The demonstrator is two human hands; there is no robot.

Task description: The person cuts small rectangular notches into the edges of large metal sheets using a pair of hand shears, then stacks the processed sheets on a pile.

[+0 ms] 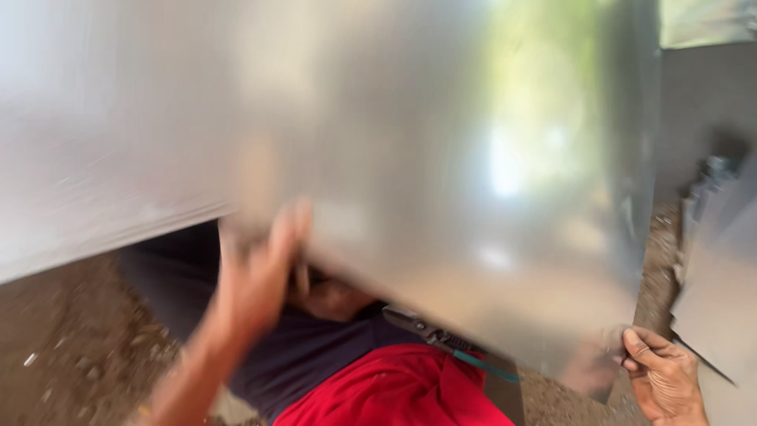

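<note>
So the big metal sheet [410,158] pretty much fills our view, shiny and blurry, tilted up in front of us with its lower edge hanging over our lap. More sheet metal [717,292] leans off to the right, just beside it. Below that we see our dark trousers [300,355] and a red cloth [394,390] over bare dirt ground [71,347]. Our left hand [256,276] is up at the sheet's lower edge, fingers spread, too blurred to say how it grips. Our right hand [662,375] pinches the sheet's bottom right corner. A pair of snips [445,341] with teal handles lies on our lap.
</note>
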